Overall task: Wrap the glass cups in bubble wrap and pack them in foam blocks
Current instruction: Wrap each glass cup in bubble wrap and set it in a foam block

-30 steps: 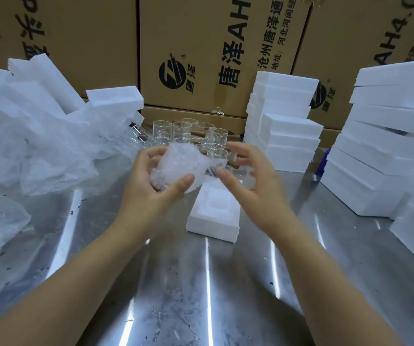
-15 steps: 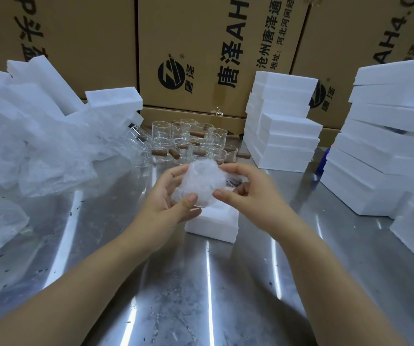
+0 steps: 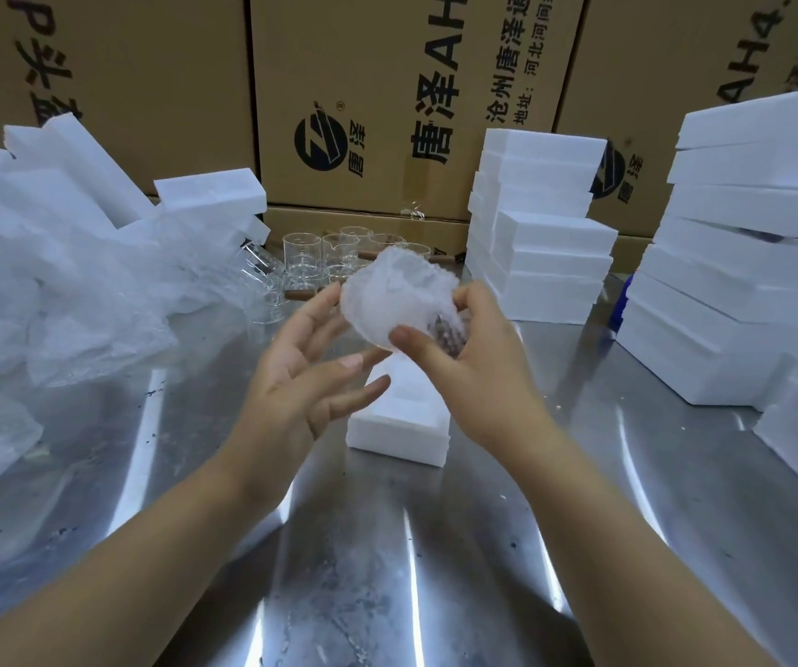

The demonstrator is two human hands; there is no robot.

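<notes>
Head view: right hand has thumb and fingers clamped on the bubble-wrapped cup, held in the air above the open foam block on the steel table; left hand is spread loose, fingertips just brushing the wrap's left side, gripping nothing. Wrap step looks about finished, packing step is up; next move calls for lowering the bundle into the foam block's recess without letting the wrap spring open. Unwrapped glass cups wait behind, loose bubble wrap piled left, stacked foam blocks right.
</notes>
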